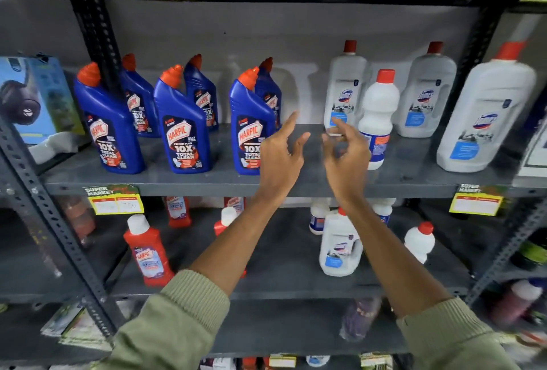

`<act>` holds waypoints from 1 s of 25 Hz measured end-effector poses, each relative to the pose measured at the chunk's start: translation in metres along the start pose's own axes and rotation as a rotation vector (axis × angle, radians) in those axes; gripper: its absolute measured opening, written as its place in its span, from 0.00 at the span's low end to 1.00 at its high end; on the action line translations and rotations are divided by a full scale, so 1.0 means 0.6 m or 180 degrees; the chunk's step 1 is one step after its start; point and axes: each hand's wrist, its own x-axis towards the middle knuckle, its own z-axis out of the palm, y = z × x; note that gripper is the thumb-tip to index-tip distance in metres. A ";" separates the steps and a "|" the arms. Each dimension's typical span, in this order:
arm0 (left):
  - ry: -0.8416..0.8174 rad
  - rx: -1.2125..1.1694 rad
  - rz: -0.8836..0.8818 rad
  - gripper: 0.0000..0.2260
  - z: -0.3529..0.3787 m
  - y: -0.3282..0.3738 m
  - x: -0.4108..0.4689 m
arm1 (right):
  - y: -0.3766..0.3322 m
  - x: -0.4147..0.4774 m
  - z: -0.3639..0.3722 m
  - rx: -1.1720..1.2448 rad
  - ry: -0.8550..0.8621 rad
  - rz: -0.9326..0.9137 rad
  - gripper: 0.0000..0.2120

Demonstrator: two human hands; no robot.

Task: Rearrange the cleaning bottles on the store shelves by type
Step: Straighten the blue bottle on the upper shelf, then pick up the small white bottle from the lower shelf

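Several blue Harpic bottles (183,121) with orange caps stand on the left half of the upper shelf (207,181). White Domex bottles (485,115) with red caps stand on its right half, with a smaller white bleach bottle (380,109) among them. My left hand (281,159) and my right hand (346,156) are raised side by side in the gap between the two groups, fingers apart, holding nothing. The left hand partly hides the nearest blue bottle (250,124). The right hand is in front of a Domex bottle (343,85) and beside the bleach bottle.
On the lower shelf (281,286) stand red Harpic bottles (148,251) on the left and white bottles (340,245) on the right. A blue headphone box (38,100) sits in the left bay. Perforated steel uprights (47,215) frame the bay. Yellow price tags (115,201) hang on the shelf edges.
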 end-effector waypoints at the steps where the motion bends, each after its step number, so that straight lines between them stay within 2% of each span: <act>1: -0.0112 -0.0008 -0.0163 0.22 0.027 0.012 0.001 | 0.011 0.016 -0.025 -0.0071 0.0230 -0.0129 0.17; 3: -0.0252 -0.0069 -0.0328 0.20 0.080 0.035 0.006 | 0.040 0.053 -0.071 -0.0243 0.0622 -0.0207 0.20; 5: -0.0329 -0.0146 -0.0462 0.11 0.132 0.059 0.015 | 0.074 0.092 -0.106 -0.0376 0.0594 -0.0042 0.27; 6: -0.0434 -0.0175 -0.0555 0.05 0.155 0.064 0.022 | 0.090 0.109 -0.117 -0.0406 0.0383 0.0136 0.31; 8: -0.0618 -0.0253 -0.0884 0.06 0.205 0.076 0.034 | 0.119 0.137 -0.132 -0.0310 -0.0244 0.0552 0.33; 10: -0.0768 -0.0268 -0.1234 0.06 0.244 0.080 0.036 | 0.137 0.152 -0.136 -0.0248 -0.0834 0.0738 0.26; 12: -0.0772 -0.0311 -0.1430 0.09 0.260 0.085 0.034 | 0.143 0.150 -0.138 -0.0236 -0.1034 0.0745 0.21; 17: -0.0521 -0.0237 -0.1184 0.09 0.202 0.114 -0.017 | 0.117 0.094 -0.160 0.0278 -0.1019 0.0593 0.21; 21: -0.0409 -0.0267 -0.0784 0.14 0.118 0.127 -0.107 | 0.084 -0.015 -0.179 0.0615 -0.0984 0.0298 0.25; 25: -0.0459 -0.0322 -0.1021 0.18 0.081 0.071 -0.202 | 0.115 -0.119 -0.158 0.0700 -0.1223 0.0533 0.23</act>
